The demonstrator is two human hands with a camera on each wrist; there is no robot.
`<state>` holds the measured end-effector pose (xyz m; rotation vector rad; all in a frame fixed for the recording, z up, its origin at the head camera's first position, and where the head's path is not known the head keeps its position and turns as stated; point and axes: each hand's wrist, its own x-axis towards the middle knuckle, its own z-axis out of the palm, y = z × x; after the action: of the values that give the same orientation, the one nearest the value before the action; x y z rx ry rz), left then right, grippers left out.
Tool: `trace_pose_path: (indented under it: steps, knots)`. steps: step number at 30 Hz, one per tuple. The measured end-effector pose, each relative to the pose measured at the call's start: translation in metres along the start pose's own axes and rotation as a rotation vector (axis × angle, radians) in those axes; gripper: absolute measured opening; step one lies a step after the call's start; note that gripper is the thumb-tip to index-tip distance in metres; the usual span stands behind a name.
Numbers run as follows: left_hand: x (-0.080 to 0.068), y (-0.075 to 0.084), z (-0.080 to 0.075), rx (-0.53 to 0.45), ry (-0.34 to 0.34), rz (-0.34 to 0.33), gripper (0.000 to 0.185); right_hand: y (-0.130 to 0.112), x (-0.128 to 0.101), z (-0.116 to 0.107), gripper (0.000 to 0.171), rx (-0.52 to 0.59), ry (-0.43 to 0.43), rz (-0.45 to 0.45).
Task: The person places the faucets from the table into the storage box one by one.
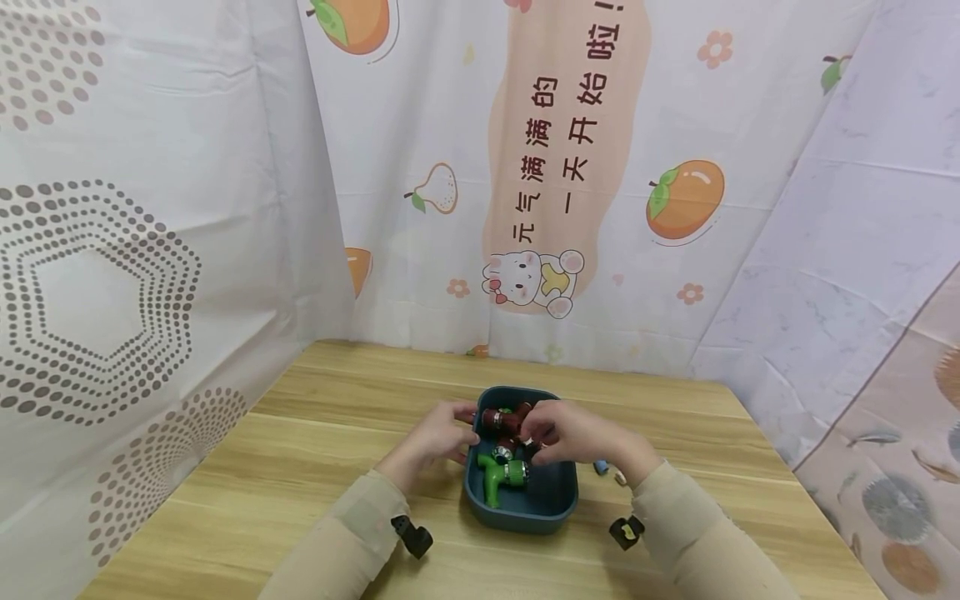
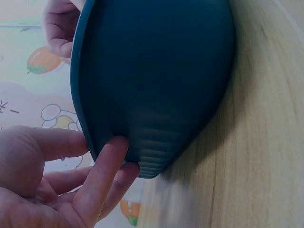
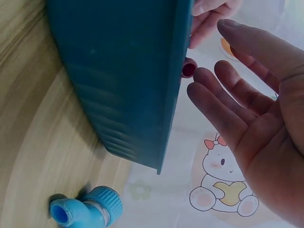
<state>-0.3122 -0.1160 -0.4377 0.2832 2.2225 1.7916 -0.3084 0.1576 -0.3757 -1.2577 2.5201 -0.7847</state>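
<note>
The left hand (image 1: 437,435) is resting, spread, against the bin (image 1: 522,523), and the right hand (image 1: 576,430), loosely parted and empty, is hovering near a red tap (image 1: 495,421) and green tap (image 1: 493,477) already inside, a blue tap (image 3: 108,203) outside, below it, seemingly leaving work unfinished.

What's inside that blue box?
Inside the box, a green piece lies near the front, with dark red pieces behind it. The right hand covers part of the inside, so I can't tell what's under there.
</note>
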Motion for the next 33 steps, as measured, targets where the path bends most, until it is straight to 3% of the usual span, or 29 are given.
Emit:
trace_pose_path:
  steps: [9, 16, 33]
  knots:
    - [0.0, -0.001, 0.001, -0.009, -0.004, 0.012, 0.062, 0.0, -0.008, -0.011, 0.024, 0.054, 0.054, -0.045]
    - [-0.001, 0.0, 0.001, -0.002, -0.002, 0.013, 0.062, -0.002, -0.018, -0.023, 0.024, 0.082, 0.122, -0.009]
    - [0.002, -0.001, 0.0, 0.01, -0.003, 0.005, 0.063, 0.01, -0.053, -0.054, 0.03, 0.048, 0.29, -0.027]
